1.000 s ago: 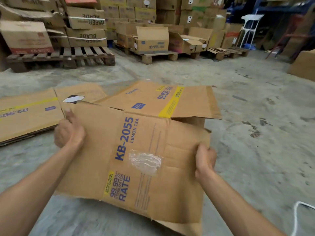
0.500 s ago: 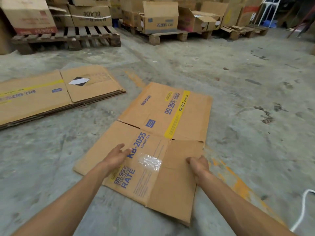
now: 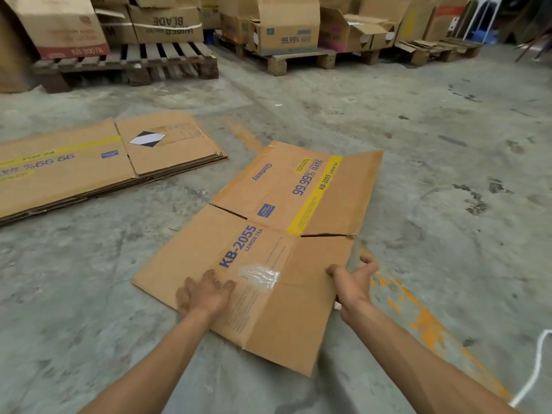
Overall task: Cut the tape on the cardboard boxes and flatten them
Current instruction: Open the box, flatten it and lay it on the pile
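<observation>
The flattened box [image 3: 268, 243] lies spread on the concrete floor [image 3: 448, 144], roughly in the middle of the open stretch in front of the person, its "KB-2055 LEMON TEA" panel nearest and the yellow-striped panel pointing away toward the pallets. A crumpled patch of clear tape [image 3: 260, 274] sticks to the near panel.

The left hand [image 3: 206, 294] rests palm-down on that near panel, close to its left edge, fingers spread and flat against the cardboard, just left of the tape patch; the fingertips look blurred. The right hand [image 3: 352, 279] is at the right edge of the same panel, fingers loosely extended and splayed, thumb toward the cardboard. Whether it actually touches the edge I cannot tell; it grips nothing that I can see.

To the left, well apart from this box, a stack of flattened boxes [image 3: 89, 165] lies on the floor. Along the far side stand wooden pallets [image 3: 134, 61] loaded with cardboard cartons [image 3: 286, 28], some with flaps open. Orange paint marks [image 3: 424, 321] streak the floor to the right of the box, and a white cord [image 3: 534, 369] curls near the lower right corner.
</observation>
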Motion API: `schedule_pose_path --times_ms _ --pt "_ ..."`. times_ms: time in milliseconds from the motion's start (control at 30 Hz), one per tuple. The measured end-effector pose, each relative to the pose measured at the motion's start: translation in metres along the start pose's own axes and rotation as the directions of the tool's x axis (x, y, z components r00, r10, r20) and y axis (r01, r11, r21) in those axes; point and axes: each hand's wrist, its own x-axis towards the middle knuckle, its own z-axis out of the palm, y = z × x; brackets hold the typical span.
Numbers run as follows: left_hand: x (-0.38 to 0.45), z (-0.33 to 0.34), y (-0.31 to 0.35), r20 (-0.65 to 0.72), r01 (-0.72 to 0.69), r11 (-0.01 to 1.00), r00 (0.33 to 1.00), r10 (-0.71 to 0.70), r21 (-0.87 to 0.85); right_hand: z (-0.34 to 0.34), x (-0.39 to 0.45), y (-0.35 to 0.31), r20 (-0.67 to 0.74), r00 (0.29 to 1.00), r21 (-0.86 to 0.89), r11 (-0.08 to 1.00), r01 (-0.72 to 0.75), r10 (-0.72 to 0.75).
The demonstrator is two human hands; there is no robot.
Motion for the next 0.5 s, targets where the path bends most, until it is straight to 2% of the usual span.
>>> schedule_pose_path --times_ms 100,167,233,300,333,400,433,500 --pt "-0.027 0.002 0.000 -0.298 0.074 0.965 0.943 -0.150 -0.253 0.021 -0.021 -0.014 0.202 0.979 0.036 0.999 -0.006 -0.002" --pt "-0.037 -0.006 0.004 -0.339 0.100 0.866 0.893 -0.295 -0.490 0.039 -0.035 -0.022 0.285 0.956 0.114 0.993 0.036 -0.067" --pt "-0.021 -0.019 -0.009 -0.248 0.121 0.682 0.874 -0.418 -0.721 0.054 -0.044 -0.029 0.356 0.930 0.186 0.982 0.024 -0.090" --pt "-0.001 -0.042 -0.028 -0.038 0.155 0.396 0.898 -0.438 -0.905 0.066 -0.052 -0.035 0.423 0.903 0.229 0.973 -0.029 -0.073" --pt "0.004 -0.054 -0.038 0.062 0.208 0.310 0.905 -0.421 -0.928 0.071 -0.054 -0.035 0.469 0.882 0.249 0.966 -0.071 -0.056" --pt "0.009 -0.069 -0.053 0.147 0.260 0.291 0.923 -0.357 -0.921 0.078 -0.058 -0.032 0.576 0.818 0.263 0.944 -0.198 0.011" --pt "0.007 -0.074 -0.055 0.182 0.291 0.326 0.928 -0.324 -0.900 0.082 -0.059 -0.029 0.631 0.772 0.234 0.933 -0.274 0.069" --pt "0.002 -0.082 -0.057 0.200 0.302 0.375 0.937 -0.288 -0.876 0.087 -0.061 -0.024 0.716 0.672 0.066 0.939 -0.338 0.191"
